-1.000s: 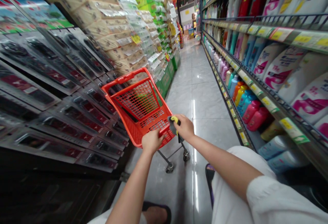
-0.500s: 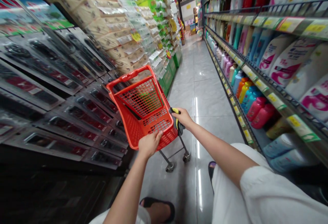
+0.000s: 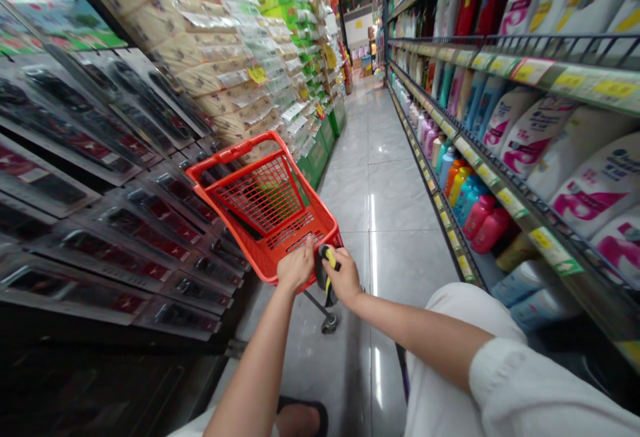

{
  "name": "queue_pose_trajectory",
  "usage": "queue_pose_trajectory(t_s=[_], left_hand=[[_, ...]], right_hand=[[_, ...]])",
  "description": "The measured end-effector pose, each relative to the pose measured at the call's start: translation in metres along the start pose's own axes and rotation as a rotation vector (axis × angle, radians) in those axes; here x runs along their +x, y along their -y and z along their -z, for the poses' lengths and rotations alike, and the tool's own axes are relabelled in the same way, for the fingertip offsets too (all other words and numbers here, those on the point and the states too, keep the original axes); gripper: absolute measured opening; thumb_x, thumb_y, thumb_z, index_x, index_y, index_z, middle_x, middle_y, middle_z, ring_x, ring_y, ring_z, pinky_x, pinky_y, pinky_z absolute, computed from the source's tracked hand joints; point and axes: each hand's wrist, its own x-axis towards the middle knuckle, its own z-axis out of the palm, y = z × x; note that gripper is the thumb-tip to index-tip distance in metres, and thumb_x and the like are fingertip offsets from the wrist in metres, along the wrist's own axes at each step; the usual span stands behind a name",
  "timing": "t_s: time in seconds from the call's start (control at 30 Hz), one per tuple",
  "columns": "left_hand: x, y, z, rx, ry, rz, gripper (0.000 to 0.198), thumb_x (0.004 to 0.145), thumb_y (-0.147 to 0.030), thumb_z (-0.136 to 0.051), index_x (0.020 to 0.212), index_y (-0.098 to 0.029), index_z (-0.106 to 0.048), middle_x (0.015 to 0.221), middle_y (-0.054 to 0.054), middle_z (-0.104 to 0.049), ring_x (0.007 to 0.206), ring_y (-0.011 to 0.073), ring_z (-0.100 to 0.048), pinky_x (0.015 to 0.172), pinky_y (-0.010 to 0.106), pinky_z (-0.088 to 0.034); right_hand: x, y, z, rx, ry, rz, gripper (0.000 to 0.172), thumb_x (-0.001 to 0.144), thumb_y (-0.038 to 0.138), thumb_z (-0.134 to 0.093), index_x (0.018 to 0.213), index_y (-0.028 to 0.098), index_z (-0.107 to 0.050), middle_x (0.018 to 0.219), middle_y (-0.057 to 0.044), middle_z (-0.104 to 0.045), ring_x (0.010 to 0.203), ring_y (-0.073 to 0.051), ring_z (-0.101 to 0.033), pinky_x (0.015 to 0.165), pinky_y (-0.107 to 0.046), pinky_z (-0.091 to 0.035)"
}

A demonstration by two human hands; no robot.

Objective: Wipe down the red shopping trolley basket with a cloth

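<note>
A small red plastic shopping cart (image 3: 265, 204) with a mesh basket stands tilted in view ahead of me. My left hand (image 3: 296, 265) is closed over its near rim, thumb up on the inner side. My right hand (image 3: 344, 276) is closed around a black-and-yellow object (image 3: 329, 257), held at the cart's near right corner, close to my left hand. Dark grey and yellow parts of the object hang below my fingers; its exact kind is unclear. The basket holds nothing that I can see. One caster wheel (image 3: 329, 323) shows beneath it.
Shampoo bottles (image 3: 540, 130) line the shelves along the right. Blister-packed goods (image 3: 120, 237) hang on a rack at the left, close to the cart. Stacked tissue packs (image 3: 215, 44) stand beyond it. The grey tiled aisle (image 3: 350, 157) runs away ahead.
My right hand has moved left and nearer, bringing the black-and-yellow object from the cart's right side towards my left hand. The cart appears slightly further left; my left hand remains on its rim.
</note>
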Motion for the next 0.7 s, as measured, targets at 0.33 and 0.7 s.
queue_pose_trajectory(t_s=[0.33,0.7], left_hand=[[-0.001,0.01,0.004,-0.082,0.054,0.013,0.077,0.091,-0.065,-0.005,0.109,-0.024,-0.067,0.114,0.009,-0.071,0.112,0.0296,-0.063,0.087,0.038,-0.048],[-0.015,0.048,0.0,-0.079,0.069,-0.011,0.064,0.089,-0.067,-0.019,0.108,-0.032,-0.068,0.105,0.003,-0.073,0.105,0.0268,-0.065,0.081,0.033,-0.046]], right_hand=[[0.024,-0.032,0.011,0.078,-0.202,-0.256,0.032,0.072,0.021,-0.051,0.1,0.02,-0.066,0.098,-0.002,-0.067,0.093,-0.019,-0.061,0.087,-0.032,-0.047],[0.04,-0.024,0.004,0.261,-0.055,-0.119,0.022,0.067,0.025,-0.056,0.087,0.021,-0.063,0.091,0.0,-0.068,0.086,-0.017,-0.061,0.08,-0.028,-0.048]])
